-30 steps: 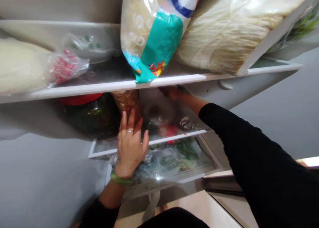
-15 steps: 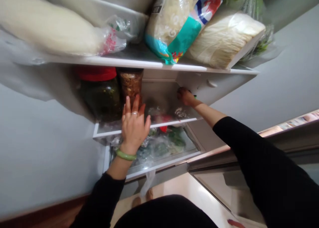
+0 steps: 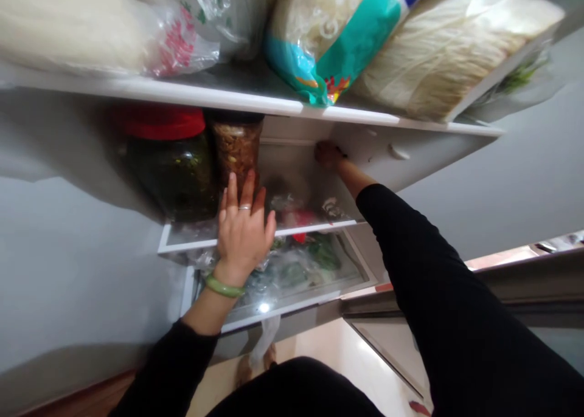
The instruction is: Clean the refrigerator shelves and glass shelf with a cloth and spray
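Note:
My left hand point(image 3: 244, 231) has its fingers spread, with a ring and a green bangle on that arm. Its fingertips overlap the lower part of a dark-lidded jar point(image 3: 237, 149) of brown flaky food; whether they touch it I cannot tell. Left of that stands a larger dark jar point(image 3: 171, 174) with a red lid point(image 3: 157, 122). Deep inside on the same glass shelf point(image 3: 301, 229), my right hand point(image 3: 327, 154) is at the back wall, fingers curled. Something small and dark shows beside it, too shadowed to name.
On the upper shelf point(image 3: 196, 96) sit a bagged pale vegetable point(image 3: 82, 34), a teal-and-clear food bag point(image 3: 328, 46) and a wrapped pale cabbage point(image 3: 456, 46). Below, a drawer point(image 3: 360, 259) holds bagged greens. A translucent plastic strip point(image 3: 267, 338) hangs from it.
My right hand has moved deeper and left along the back of the shelf. My left hand stays by the flake jar. The view has come closer to the shelves.

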`<state>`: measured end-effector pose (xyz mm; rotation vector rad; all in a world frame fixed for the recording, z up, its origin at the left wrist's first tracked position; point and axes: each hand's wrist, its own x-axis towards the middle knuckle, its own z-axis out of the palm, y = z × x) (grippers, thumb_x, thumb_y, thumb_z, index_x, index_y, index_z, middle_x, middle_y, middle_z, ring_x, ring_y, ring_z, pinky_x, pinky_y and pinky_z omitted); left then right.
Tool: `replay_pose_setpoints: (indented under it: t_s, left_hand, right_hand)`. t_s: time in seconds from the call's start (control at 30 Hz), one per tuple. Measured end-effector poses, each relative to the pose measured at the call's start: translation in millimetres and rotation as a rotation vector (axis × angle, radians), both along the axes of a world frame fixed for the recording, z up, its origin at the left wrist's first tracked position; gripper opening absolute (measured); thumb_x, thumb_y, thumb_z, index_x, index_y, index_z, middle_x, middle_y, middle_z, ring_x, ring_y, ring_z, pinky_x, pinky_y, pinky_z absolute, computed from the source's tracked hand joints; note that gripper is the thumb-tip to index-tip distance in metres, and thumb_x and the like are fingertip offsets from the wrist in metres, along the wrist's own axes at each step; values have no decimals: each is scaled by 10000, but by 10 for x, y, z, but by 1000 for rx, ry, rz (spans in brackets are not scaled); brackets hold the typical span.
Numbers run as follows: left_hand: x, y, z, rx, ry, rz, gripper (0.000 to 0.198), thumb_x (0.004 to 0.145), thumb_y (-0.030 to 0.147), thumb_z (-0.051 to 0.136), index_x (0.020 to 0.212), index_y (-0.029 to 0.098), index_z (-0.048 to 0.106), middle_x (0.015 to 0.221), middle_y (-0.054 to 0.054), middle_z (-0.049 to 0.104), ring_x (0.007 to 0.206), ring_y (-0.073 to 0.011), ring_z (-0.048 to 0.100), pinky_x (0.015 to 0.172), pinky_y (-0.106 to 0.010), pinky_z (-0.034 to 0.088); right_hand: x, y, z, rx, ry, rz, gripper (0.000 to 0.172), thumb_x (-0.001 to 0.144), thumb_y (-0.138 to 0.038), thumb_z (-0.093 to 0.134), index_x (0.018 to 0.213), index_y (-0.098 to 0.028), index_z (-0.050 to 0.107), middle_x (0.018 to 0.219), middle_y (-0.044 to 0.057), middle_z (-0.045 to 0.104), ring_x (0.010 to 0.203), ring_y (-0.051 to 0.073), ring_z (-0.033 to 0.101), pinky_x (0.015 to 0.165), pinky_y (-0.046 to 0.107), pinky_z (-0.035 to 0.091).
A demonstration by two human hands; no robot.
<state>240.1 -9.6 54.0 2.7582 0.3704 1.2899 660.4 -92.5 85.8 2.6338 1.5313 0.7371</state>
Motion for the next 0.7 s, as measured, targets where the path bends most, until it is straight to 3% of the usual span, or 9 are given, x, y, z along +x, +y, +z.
replay_pose_setpoints:
  t_s: [0.07,0.17,0.27,0.33,0.43,0.5,0.57,0.63,0.7]
  left_hand:
    - [0,-15,24,-27,16,-3,545,1009,328,556,1515,132,607,1760,-118,325,1669,-393,178,1326,-619,291]
    - [-13,-38,69,-67,26,-19,555,1000,300,535,1525,129,592,1764,-111,319,1677,-382,145,1346,-616,243]
    - [-35,-52,104,-87,24,-42,559,998,277,503,1530,122,582,1769,-106,312,1681,-376,126,1356,-607,216]
    - [-45,-55,115,-94,22,-53,567,1000,280,489,1538,119,571,1772,-105,309,1684,-369,118,1361,-600,203]
    - [-50,-52,114,-97,32,-54,573,1004,294,479,1536,103,572,1780,-109,290,1688,-366,91,1369,-590,178]
    - [-49,-51,107,-100,36,-55,571,1004,292,474,1531,101,577,1785,-113,278,1691,-362,69,1371,-593,165]
    - [-49,-49,100,-102,28,-66,569,1001,288,473,1532,113,577,1786,-110,275,1692,-359,62,1369,-599,166]
    - [-48,-45,96,-102,17,-81,570,1004,296,468,1537,122,573,1782,-107,287,1690,-361,73,1364,-595,184]
    - [-49,-41,97,-104,8,-91,581,1012,318,458,1547,115,560,1776,-115,302,1688,-365,85,1358,-592,205]
  right_hand:
    - [-330,-46,-9,-27,68,3,324,1018,-154,493,1162,-65,770,1356,259,687,1381,368,589,1201,543,436]
    - [-1156,9,-66,-24,181,124,396,1040,-208,491,1331,-71,722,1550,219,591,1546,322,448,1323,491,313]
    - [-2039,114,-155,93,354,321,557,1108,-342,377,1578,-87,534,1668,160,484,1574,291,426,1312,483,359]
    - [-2377,19,-197,99,382,387,591,1113,-404,375,1621,-126,496,1679,109,481,1573,256,434,1307,412,375]
    - [-2347,-556,-202,78,379,292,563,1103,-344,364,1562,-93,571,1654,121,511,1602,234,392,1337,367,312]
    - [-2132,-1067,-176,105,376,74,531,1079,-261,359,1502,-89,630,1623,138,545,1602,248,396,1343,409,311]
    - [-1990,-1402,-152,171,385,-168,522,1062,-225,363,1478,-91,647,1596,158,570,1588,287,418,1320,476,357]
    - [-2073,-1396,-165,219,385,-277,504,1059,-227,377,1448,-94,668,1575,172,588,1566,322,449,1285,518,404]
    - [-2393,-1087,-231,234,372,-176,477,1075,-262,389,1415,-124,695,1554,153,615,1540,316,486,1265,503,430]
